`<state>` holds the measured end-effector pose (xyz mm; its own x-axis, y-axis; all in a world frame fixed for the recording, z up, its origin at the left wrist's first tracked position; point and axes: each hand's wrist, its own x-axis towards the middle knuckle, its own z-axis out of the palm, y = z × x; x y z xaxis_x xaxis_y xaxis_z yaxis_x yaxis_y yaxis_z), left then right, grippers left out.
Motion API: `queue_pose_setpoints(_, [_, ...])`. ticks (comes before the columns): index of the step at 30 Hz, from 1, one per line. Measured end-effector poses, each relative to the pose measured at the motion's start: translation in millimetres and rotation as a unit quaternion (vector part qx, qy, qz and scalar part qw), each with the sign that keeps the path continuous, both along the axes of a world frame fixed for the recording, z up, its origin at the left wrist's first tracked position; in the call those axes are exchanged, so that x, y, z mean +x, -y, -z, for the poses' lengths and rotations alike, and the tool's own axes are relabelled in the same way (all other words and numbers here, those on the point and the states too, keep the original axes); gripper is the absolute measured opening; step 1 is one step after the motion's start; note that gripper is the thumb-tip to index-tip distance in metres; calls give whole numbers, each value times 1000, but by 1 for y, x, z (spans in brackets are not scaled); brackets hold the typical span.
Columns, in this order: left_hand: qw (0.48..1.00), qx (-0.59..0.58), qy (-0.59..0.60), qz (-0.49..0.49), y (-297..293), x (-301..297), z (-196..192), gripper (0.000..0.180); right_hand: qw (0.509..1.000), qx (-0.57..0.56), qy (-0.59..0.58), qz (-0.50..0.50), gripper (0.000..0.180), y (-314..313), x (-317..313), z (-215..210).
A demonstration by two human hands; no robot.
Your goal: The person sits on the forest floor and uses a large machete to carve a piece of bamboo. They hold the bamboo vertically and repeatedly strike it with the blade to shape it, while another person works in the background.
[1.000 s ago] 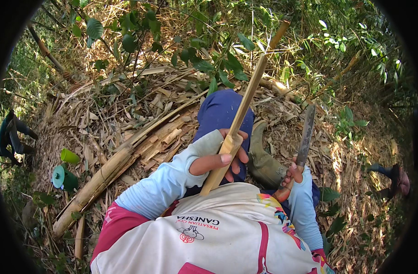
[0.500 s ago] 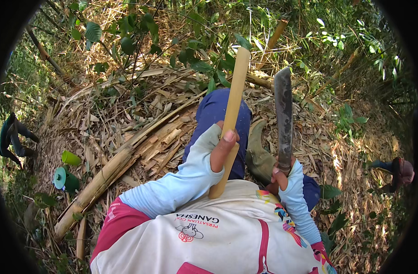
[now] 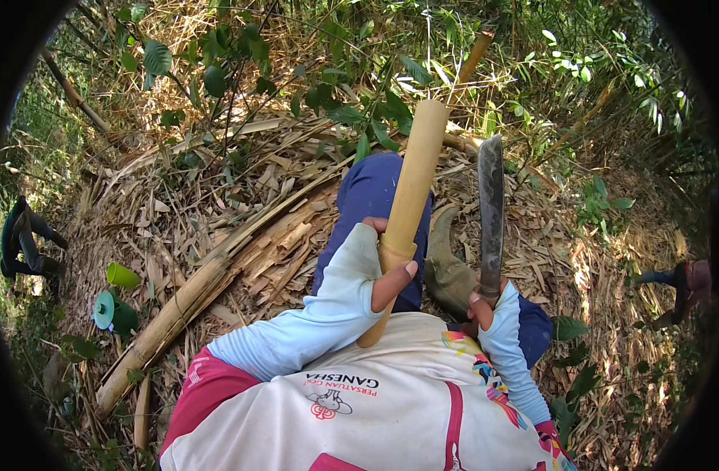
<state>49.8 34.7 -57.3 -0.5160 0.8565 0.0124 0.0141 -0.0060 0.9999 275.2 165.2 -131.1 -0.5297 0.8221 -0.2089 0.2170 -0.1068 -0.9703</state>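
Note:
My left hand [image 3: 371, 275], in a light blue sleeve that covers the palm, is wrapped round a piece of pale bamboo [image 3: 417, 177]. The bamboo tilts up and away; its upper part is broad, and below a step near my fingers it narrows toward my shirt. To the right, a machete [image 3: 491, 212] with a dark, worn blade points upward in my right hand [image 3: 489, 304]. My right fingers close round its handle, which is mostly hidden. Blade and bamboo are apart. Beneath them are my blue-trousered knee [image 3: 367, 196] and an olive boot [image 3: 451, 271].
A long split bamboo pole [image 3: 171, 318] lies diagonally on the left over dry chips and leaves. Beyond it are a green lidded container [image 3: 120, 312] and a lime-green cup [image 3: 123, 275]. One person [image 3: 30, 239] is at far left, another [image 3: 685, 286] at far right. Leafy shrubs [image 3: 218, 78] grow ahead.
The bamboo has turned in my left hand, from a narrow side to a broad rounded face, and its top has shifted slightly right and lower. The machete tip has dropped a little.

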Motion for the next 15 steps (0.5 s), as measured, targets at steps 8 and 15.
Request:
queue_pose_setpoints(8, [999,-12,41,4,2,-8,7,53,1000,27,6,-13,33,4,-9,-2])
queue_pose_setpoints(15, [999,10,40,-8,3,-16,31,62,999,-18,-8,26,42,-2,-3,3])
